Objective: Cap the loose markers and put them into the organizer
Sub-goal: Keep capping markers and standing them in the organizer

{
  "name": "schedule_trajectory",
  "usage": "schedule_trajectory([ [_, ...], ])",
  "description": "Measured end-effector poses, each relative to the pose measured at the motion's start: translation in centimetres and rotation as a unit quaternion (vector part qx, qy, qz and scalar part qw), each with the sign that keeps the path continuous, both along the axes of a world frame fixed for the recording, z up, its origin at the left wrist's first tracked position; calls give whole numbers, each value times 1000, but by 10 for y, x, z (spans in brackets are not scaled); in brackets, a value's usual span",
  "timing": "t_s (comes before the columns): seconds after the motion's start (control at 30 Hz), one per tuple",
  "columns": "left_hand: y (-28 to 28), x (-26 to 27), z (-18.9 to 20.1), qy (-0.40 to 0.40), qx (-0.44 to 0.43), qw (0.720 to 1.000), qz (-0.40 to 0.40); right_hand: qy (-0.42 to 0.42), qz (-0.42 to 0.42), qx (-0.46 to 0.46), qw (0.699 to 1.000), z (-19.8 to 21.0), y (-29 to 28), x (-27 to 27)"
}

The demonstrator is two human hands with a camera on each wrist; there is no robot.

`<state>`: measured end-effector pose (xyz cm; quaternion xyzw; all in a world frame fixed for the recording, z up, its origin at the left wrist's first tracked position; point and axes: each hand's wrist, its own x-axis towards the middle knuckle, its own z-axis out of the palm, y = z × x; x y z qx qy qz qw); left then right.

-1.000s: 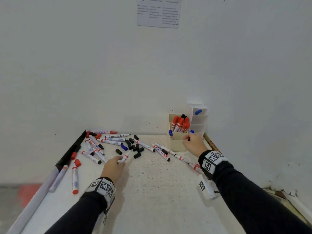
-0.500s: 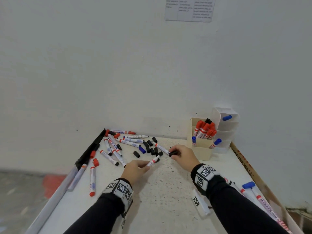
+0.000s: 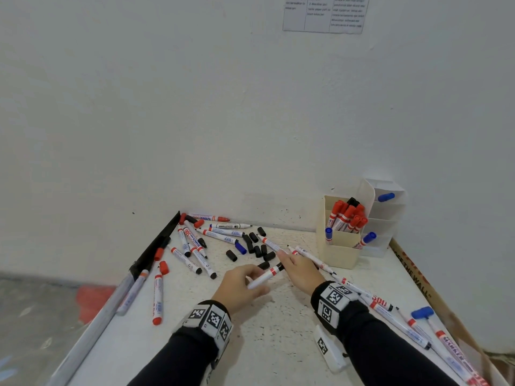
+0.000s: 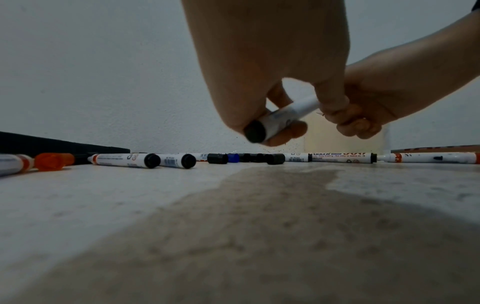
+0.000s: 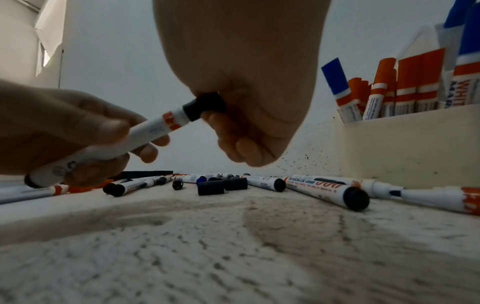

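My left hand grips the barrel of a white marker just above the table's middle. My right hand pinches a black cap that sits on the marker's tip, seen plainly in the right wrist view. The same marker shows its black rear end in the left wrist view. Loose markers and several black caps lie scattered at the back left. The cream organizer at the back right holds red-capped and blue-capped markers.
More markers lie along the table's right side by a brown cardboard strip. A white tiered holder stands behind the organizer against the wall. A black bar runs along the table's left edge.
My right hand left the organizer, picked up a black cap and brought it onto the tip of the marker that my left hand lifted from the pile.
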<state>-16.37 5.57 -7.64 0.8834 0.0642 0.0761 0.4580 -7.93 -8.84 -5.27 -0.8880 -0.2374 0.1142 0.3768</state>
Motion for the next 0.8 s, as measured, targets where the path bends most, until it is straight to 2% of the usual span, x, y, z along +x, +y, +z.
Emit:
schedule_trajectory([
  [0.17, 3, 1, -2, 11, 32, 999, -4, -7, 7, -44, 999, -3, 5, 0],
  [0.27, 0, -1, 1, 16, 25, 999, -27, -3, 12, -31, 999, -4, 7, 0],
  [0.33, 0, -2, 2, 37, -72, 996, -36, -9, 20, 8, 1000, -3, 7, -1],
  [0.4, 0, -4, 4, 64, -192, 978, -43, -20, 44, 38, 998, -2, 6, -2],
  [0.47, 0, -4, 4, 75, -231, 969, -49, -15, 67, 52, 996, -1, 3, -2],
  [0.63, -3, -2, 5, 52, -190, 980, -33, -17, 97, 28, 995, 3, -5, -1],
  [0.7, -3, 1, 4, 23, -144, 989, 20, -31, 92, 10, 995, 4, -7, 2],
  [0.73, 0, 1, 2, 2, -108, 992, 68, -38, 85, 7, 996, 4, -6, 2],
  [0.8, 9, 3, -2, -12, 50, 982, 182, -54, 56, 15, 997, 5, -9, 6],
])
